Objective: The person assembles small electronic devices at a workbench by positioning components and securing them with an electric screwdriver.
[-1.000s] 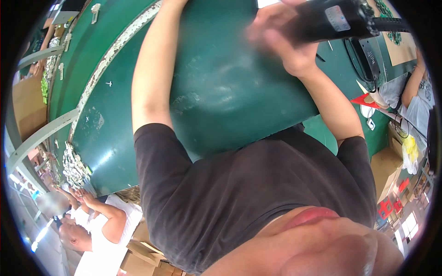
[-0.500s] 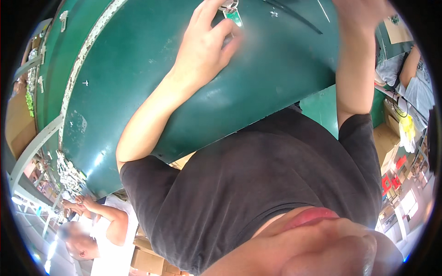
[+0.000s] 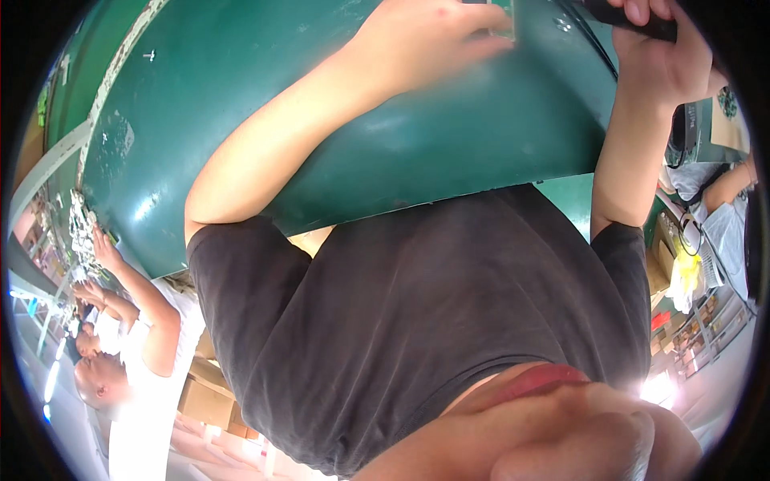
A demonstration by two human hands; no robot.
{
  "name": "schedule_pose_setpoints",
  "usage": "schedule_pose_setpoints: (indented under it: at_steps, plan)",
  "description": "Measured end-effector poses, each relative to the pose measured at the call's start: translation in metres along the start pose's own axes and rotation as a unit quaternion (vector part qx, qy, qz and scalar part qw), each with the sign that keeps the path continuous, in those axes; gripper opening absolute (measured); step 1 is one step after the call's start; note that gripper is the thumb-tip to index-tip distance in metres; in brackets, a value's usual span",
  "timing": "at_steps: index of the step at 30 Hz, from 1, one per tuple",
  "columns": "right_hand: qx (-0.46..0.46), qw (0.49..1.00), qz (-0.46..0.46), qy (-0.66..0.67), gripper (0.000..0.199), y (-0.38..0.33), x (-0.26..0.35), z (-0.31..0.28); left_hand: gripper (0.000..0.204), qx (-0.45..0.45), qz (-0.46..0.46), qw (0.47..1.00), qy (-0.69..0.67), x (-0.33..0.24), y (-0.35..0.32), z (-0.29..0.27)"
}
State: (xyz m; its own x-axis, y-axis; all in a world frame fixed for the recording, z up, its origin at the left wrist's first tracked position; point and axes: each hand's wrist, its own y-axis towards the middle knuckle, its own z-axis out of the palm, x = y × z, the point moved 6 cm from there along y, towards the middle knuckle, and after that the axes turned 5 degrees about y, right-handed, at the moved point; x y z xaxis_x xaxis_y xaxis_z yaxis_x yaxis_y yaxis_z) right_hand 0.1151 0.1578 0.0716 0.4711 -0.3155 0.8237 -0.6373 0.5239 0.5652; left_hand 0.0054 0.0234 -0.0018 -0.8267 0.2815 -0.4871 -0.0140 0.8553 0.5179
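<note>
My left hand (image 3: 437, 40) is at the top middle over the green table, its fingers closed on a small green circuit board (image 3: 504, 18) with a pale edge. Much of that board is cut off by the frame or covered by the fingers. At the upper right my right hand (image 3: 662, 68) is wrapped round a thick black handle (image 3: 654, 26). The working end of this handle lies outside the picture, so its kind does not show. Between the two hands a black cable (image 3: 595, 42) runs across the tabletop.
The green table (image 3: 449, 152) has its near edge against my body. A small metal piece (image 3: 149, 55) lies on its left part. Several small parts (image 3: 83, 232) are heaped at the far left corner, beside a co-worker's hand (image 3: 104, 247). Another person's arm (image 3: 728, 188) shows at the right.
My left hand has moved right with the circuit board. My right hand, smeared before, now shows gripping the black handle. The view has shifted, and the co-worker at left has reached an arm forward.
</note>
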Motion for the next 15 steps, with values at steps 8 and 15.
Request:
schedule_pose_setpoints:
  at_steps: [8, 15]
  plan:
    - [0.050, 0.998, -0.018, 0.013, 0.049, -0.012, -0.014, 0.010, 0.017, 0.004, 0.003, 1.000, -0.008, 0.003, 0.006, 0.003]
    - [0.035, 0.999, -0.011, 0.023, 0.049, -0.017, -0.024, 0.012, 0.019, 0.030, -0.002, 1.000, -0.002, 0.003, 0.004, 0.005]
